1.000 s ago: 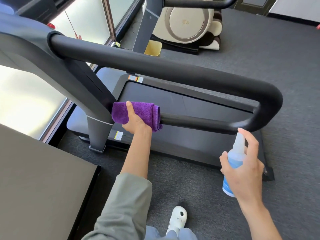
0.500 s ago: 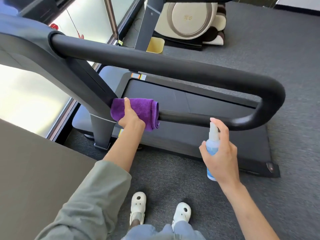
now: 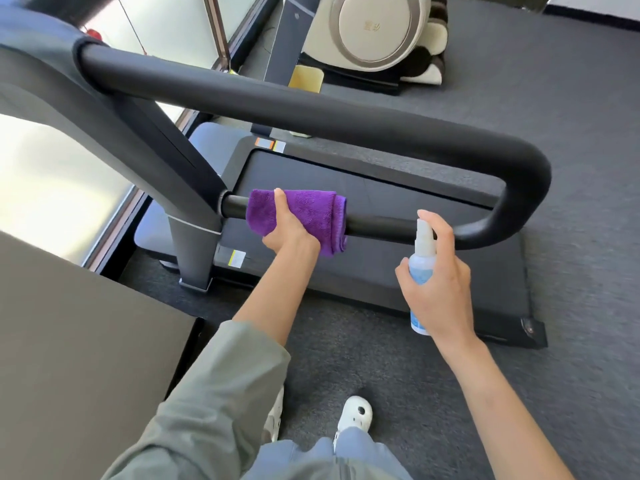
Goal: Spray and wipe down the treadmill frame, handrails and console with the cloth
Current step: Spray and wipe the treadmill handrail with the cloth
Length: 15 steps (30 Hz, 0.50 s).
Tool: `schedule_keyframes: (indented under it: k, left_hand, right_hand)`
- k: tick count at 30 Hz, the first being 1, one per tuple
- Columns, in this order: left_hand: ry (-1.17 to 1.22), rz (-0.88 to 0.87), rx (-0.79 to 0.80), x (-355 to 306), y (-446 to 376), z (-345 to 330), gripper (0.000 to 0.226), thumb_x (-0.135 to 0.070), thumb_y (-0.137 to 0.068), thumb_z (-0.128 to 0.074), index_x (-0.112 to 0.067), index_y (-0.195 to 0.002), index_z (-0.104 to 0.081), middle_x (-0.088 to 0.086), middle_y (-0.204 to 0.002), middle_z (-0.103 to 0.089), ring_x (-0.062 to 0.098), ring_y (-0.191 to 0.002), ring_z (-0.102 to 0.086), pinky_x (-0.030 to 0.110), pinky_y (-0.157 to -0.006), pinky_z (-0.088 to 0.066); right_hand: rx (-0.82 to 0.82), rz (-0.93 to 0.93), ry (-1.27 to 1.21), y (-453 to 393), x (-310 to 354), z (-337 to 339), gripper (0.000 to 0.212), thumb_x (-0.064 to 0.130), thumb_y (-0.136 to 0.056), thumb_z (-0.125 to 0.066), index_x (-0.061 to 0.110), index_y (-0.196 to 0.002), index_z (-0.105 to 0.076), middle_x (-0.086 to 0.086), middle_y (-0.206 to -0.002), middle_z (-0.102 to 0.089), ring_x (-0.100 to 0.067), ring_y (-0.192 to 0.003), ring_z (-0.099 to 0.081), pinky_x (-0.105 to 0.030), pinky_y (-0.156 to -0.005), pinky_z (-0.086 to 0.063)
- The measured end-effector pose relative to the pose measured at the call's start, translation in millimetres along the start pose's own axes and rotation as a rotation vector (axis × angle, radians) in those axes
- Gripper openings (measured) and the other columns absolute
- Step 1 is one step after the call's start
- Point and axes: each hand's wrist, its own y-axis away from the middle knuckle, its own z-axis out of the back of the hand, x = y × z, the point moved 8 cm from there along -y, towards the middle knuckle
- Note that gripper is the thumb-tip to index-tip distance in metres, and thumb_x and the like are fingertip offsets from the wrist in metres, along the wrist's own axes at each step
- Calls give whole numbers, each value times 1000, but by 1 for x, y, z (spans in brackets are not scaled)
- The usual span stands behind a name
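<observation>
Task status: in progress, judged from the present layout; the person is working the lower bar of the handrail (image 3: 388, 226), so the upper bar, the frame upright (image 3: 162, 157) and the console appear to remain; the console is not identifiable in view; no wet sheen or residue can be made out, so which surfaces are already cleaned cannot be told.

Left hand (image 3: 289, 233): grasps the purple cloth (image 3: 304, 220), thumb over the top and fingers hidden beneath; the cloth is folded and wrapped around the lower bar, close to where the bar meets the frame upright.

Right hand (image 3: 440, 282): curled around the spray bottle (image 3: 422, 261), index finger resting on the nozzle top; the bottle is held upright, just in front of the lower bar and to the right of the cloth; nozzle and bar appear close but whether they touch cannot be told.

Relative positions: the bare stretch of bar between the two hands is the likely next area to spray; the handrail's curved end lies beyond the right hand; the treadmill deck (image 3: 398, 271) lies below both hands.
</observation>
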Motion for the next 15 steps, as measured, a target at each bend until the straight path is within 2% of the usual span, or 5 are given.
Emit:
schedule_keyframes:
  k: [3,5,7,10,15]
  left_hand:
    - [5,-73,-91,-33,-18,18,98,-63,-71,-75,-15,-146,-34,6,-140,-49,31,-112,-52,42,-96,-44]
    - [38,-125,-111,-39,-22,19,99,-60,-70,-78,-14,-146,-34,5,-141,-49,31,-120,-53,45,-101,-45]
    - [69,-166,-102,-28,-17,12,94,-55,-70,-81,-14,-142,-37,3,-129,-56,26,-107,-58,44,-98,-48]
    - [89,-170,-51,13,7,-9,85,-49,-70,-83,-15,-136,-41,-5,-103,-55,17,-84,-57,37,-86,-49]
    - [68,-65,93,103,59,-49,86,-46,-70,-84,-19,-136,-36,-6,-103,-53,19,-88,-56,36,-88,-48]
  right_hand:
    - [-28,-1,-13,2,-4,12,70,3,-84,-66,36,-139,-37,30,-98,-42,-16,-73,-55,-40,-69,-55]
    - [-54,-14,-25,9,-10,20,71,2,-84,-66,37,-138,-38,35,-103,-48,-17,-73,-57,-37,-70,-55]
    - [-64,-41,-41,18,-21,27,70,2,-84,-66,38,-138,-38,38,-112,-51,-14,-75,-56,-34,-72,-53]
    - [-55,-62,-51,28,-36,37,69,2,-85,-66,38,-137,-39,21,-107,-58,-14,-71,-53,-34,-71,-52]
    - [-51,-15,-44,26,-48,56,68,1,-84,-67,34,-137,-39,21,-112,-54,-8,-71,-49,-27,-73,-48]
